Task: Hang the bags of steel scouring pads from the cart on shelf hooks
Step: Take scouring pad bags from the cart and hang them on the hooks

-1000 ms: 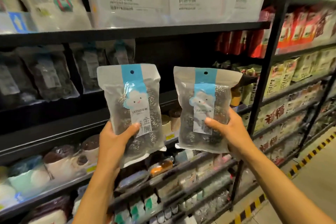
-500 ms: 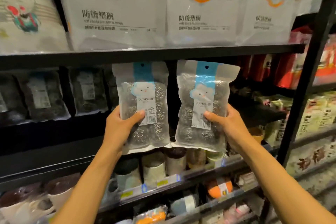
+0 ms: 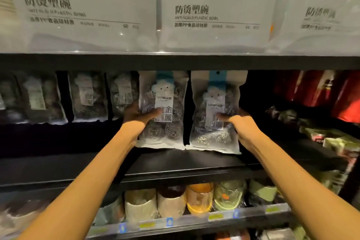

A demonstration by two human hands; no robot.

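I hold two clear bags of steel scouring pads up in the dark shelf bay. My left hand [image 3: 136, 117] grips the left bag [image 3: 165, 126] by its lower left side, thumb across the label. My right hand [image 3: 240, 124] grips the right bag [image 3: 206, 134] by its right side, thumb on the front. Each bag has a blue header strip; the right bag's hang hole shows just below the shelf edge, and the left bag's top is in shadow. No hook is visible.
Several bags of the same scouring pads [image 3: 87, 95] hang to the left. The black shelf [image 3: 175, 62] overhead carries large white packs of plastic bowls [image 3: 214, 11]. Red packs [image 3: 321, 91] hang at right. Cups and bowls [image 3: 171, 202] line the shelf below.
Both hands have pushed the two bags farther into the bay and up under the upper shelf. My view has moved closer to the shelf.
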